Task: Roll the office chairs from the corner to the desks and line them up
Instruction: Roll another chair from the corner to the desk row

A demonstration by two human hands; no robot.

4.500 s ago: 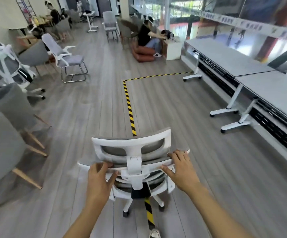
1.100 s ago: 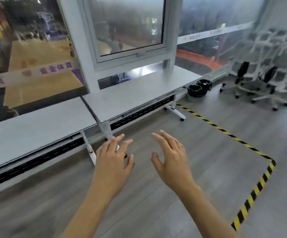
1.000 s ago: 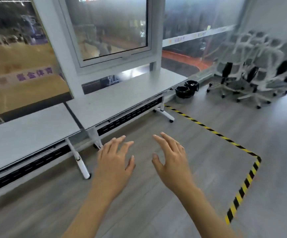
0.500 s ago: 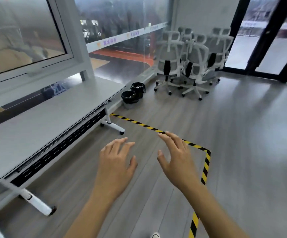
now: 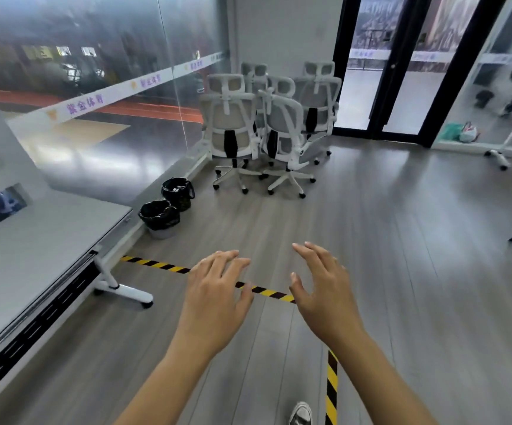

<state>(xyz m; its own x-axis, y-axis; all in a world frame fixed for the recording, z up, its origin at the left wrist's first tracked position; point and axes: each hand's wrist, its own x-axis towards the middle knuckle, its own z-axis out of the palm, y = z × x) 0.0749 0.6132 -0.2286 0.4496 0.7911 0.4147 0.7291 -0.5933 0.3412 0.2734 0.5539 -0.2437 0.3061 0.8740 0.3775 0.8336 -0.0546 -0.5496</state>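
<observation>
Two hands out front, palms down, holding nothing: left hand [image 5: 215, 297] at 6 o'clock with fingers spread and loosely extended, right hand [image 5: 325, 294] just beside it toward 5 o'clock, fingers likewise relaxed and apart. Both hovering above the grey plank floor [image 5: 402, 256], touching nothing.

Office chairs [image 5: 267, 130] bunched at 12 o'clock in the far corner, white frames with grey mesh backs and headrests, on castor bases, packed close together against the glass wall [image 5: 95, 87] and the white wall behind. Exact count unclear; some hidden behind others. Well apart from the hands.

Desk [image 5: 34, 240] at 9 o'clock along the glass wall, grey top, white leg with wheeled foot, black perforated panel under the near edge. No chair at it within view.

Two black waste bins [image 5: 169, 207] at 10 to 11 o'clock, side by side on the floor between the desk end and the chairs.

Yellow-and-black floor tape [image 5: 156, 265] running from the desk foot across under the hands, then turning down toward 6 o'clock.

Shoe tip [image 5: 301, 414] at bottom edge, beside the tape.

Black-framed glass doors [image 5: 402, 65] at 1 o'clock.
</observation>
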